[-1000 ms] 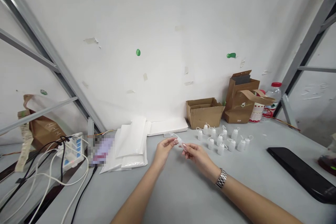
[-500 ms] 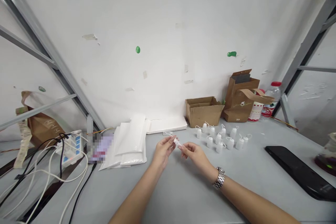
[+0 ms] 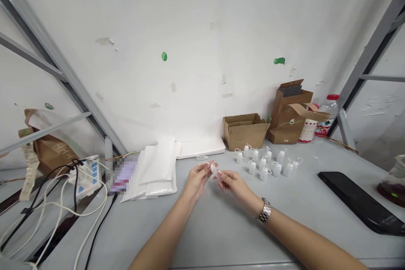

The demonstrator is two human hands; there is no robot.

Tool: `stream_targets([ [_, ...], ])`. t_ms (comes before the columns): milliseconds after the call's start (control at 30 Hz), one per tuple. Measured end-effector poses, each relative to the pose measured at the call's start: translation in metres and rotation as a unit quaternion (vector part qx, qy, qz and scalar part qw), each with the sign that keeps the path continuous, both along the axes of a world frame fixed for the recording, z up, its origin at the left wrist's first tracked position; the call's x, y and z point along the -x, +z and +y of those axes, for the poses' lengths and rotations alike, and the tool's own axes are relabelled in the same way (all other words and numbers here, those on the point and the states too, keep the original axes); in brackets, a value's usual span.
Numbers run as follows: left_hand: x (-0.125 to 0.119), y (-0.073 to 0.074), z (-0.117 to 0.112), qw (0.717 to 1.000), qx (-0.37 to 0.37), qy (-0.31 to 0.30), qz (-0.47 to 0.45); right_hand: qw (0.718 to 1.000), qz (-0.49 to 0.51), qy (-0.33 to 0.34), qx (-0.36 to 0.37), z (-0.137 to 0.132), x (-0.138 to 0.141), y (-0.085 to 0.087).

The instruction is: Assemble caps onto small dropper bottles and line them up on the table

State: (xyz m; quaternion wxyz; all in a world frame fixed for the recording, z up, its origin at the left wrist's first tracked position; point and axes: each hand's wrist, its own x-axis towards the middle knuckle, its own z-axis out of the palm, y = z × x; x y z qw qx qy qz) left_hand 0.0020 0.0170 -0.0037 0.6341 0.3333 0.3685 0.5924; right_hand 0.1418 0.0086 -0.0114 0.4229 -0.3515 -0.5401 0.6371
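Observation:
Above the grey table, a small translucent white bottle [image 3: 215,171] is pinched between both my hands and lies tilted. My left hand [image 3: 196,180] has its fingertips closed around the upper end, where the white cap sits partly hidden. At the lower end, the thumb and fingers of my right hand [image 3: 232,183] grip the bottle's body. To the right of my hands stand several similar little white bottles [image 3: 252,168] with looped straps on their caps. A small clear piece [image 3: 201,158] lies just behind my left hand.
White envelopes [image 3: 158,168] are stacked left of my hands, with a flat white stack [image 3: 201,148] behind. An open cardboard box [image 3: 245,137] and a brown paper bag [image 3: 287,128] stand by the wall. A black case [image 3: 360,202] lies right; a cabled power strip [image 3: 87,179] lies left.
The bottle has turned slightly in my fingers, and the strap that showed above my left hand is less visible. Both hands stay close together; the camera view has shifted a little.

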Motion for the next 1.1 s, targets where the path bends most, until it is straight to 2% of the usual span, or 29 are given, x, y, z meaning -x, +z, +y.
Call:
stream_targets([
  [67,0.001,0.0,0.001,1.0,-0.01,-0.011,0.007,0.991,0.067,0.08,0.088,0.002,0.0,-0.001],
  [100,0.002,-0.001,0.002,1.0,-0.015,-0.007,0.012,0.984,0.088,0.095,0.119,0.004,0.0,-0.001],
  [167,0.002,-0.004,0.003,0.999,-0.024,0.017,0.029,0.979,0.113,0.079,0.151,0.007,-0.001,-0.003],
  [300,0.003,-0.01,0.007,0.994,-0.038,0.049,0.088,0.992,0.075,0.004,0.104,0.01,-0.003,-0.006],
  [400,0.008,-0.008,0.007,0.987,-0.055,0.048,0.145,0.995,0.051,-0.024,0.087,0.01,-0.004,-0.008],
  [467,0.011,-0.003,0.007,0.98,-0.074,0.043,0.181,0.992,0.065,-0.001,0.109,0.009,-0.004,-0.008],
  [533,0.015,0.002,0.006,0.975,-0.087,0.028,0.201,0.983,0.084,0.053,0.151,0.008,-0.004,-0.007],
  [633,0.017,0.004,0.006,0.979,-0.073,-0.002,0.191,0.979,0.067,0.095,0.169,0.006,-0.002,-0.004],
  [733,0.016,-0.001,0.007,0.984,-0.064,-0.016,0.163,0.995,0.021,0.026,0.09,0.006,0.0,-0.003],
  [833,0.014,-0.004,0.006,0.985,-0.063,-0.016,0.16,0.998,-0.006,-0.047,0.031,0.007,0.001,-0.004],
  [900,0.013,-0.003,0.005,0.983,-0.067,-0.014,0.169,0.999,0.001,-0.03,0.037,0.007,0.001,-0.005],
  [1033,0.011,0.0,0.004,0.986,-0.072,-0.021,0.148,0.988,0.066,0.087,0.113,0.005,-0.002,-0.004],
  [1100,0.01,-0.001,0.004,0.987,-0.074,-0.007,0.14,0.987,0.069,0.081,0.118,0.005,-0.002,-0.002],
])
